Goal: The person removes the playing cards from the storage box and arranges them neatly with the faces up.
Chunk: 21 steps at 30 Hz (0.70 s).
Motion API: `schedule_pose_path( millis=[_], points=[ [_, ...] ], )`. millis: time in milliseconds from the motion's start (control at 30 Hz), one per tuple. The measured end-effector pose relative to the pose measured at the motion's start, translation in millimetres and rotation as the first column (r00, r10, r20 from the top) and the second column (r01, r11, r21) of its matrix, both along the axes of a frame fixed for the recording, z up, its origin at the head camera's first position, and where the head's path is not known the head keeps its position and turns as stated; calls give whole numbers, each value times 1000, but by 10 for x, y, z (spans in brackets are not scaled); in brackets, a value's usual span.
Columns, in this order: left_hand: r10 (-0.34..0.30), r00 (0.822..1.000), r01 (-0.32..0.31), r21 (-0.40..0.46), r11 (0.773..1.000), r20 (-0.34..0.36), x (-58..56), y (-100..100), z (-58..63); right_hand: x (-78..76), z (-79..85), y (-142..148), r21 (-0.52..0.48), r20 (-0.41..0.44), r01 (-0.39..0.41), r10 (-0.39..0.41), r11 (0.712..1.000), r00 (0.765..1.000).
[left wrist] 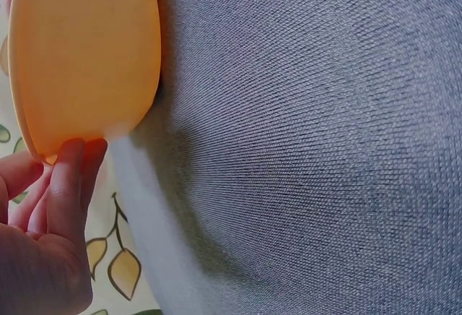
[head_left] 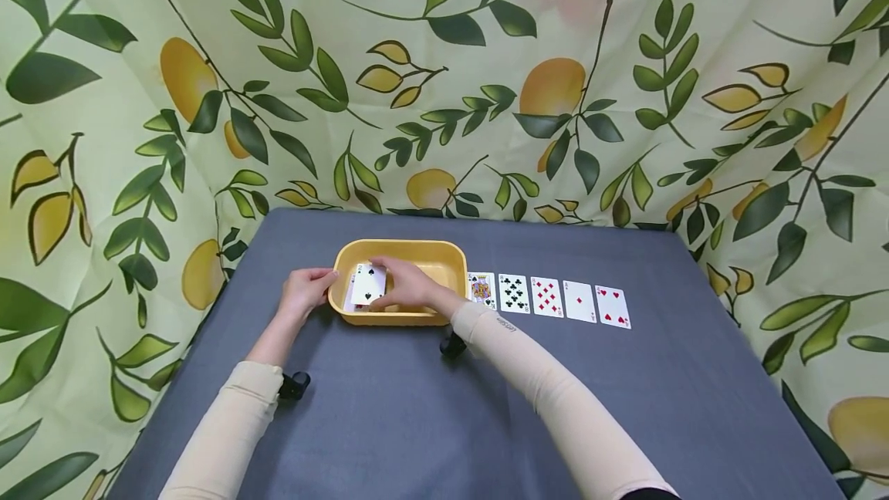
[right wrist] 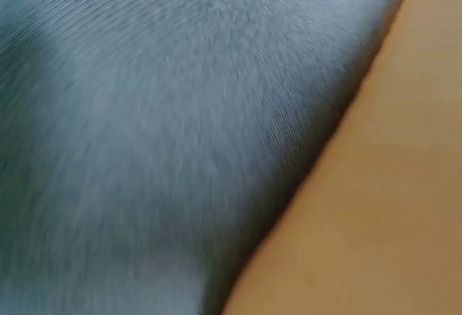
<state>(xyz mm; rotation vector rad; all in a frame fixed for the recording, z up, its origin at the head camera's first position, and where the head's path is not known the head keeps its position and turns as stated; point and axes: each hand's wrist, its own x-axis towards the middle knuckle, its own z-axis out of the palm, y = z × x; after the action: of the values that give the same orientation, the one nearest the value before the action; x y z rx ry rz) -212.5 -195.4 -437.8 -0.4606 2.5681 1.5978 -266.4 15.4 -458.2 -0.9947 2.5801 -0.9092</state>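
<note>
A yellow tray [head_left: 417, 320] stands on the table, its side filling part of both wrist views. My left hand [head_left: 307, 290] pinches the tray's left end, with thumb and fingers at the rim in the left wrist view. Inside the tray, my right hand [head_left: 408, 284] holds a playing card [head_left: 369, 284] with spades on it, fingers at its upper edge and thumb at its lower edge. Another white card [head_left: 349, 295] shows partly beneath it, its face mostly hidden. The right wrist view does not show the right hand.
A row of face-up cards runs right from the tray: a king [head_left: 482, 290], a clubs card [head_left: 514, 294], a diamonds card [head_left: 547, 297], an ace of diamonds [head_left: 579, 301] and a hearts card [head_left: 613, 307]. A leaf-patterned cloth [head_left: 444, 83] hangs behind the grey table [head_left: 417, 407].
</note>
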Motion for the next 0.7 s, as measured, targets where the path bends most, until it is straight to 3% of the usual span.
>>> schedule_pose_path(
  millis=[367,700],
  points=[
    [-9,1000,9,16,1000,9,-24,-6,-5,4,294,388,-16,-5,22,-22,1000,1000],
    [13,999,-13,-1,1000,40,-14,17,25,126,445,851,-26,-25,53,-54,998,998]
  ],
)
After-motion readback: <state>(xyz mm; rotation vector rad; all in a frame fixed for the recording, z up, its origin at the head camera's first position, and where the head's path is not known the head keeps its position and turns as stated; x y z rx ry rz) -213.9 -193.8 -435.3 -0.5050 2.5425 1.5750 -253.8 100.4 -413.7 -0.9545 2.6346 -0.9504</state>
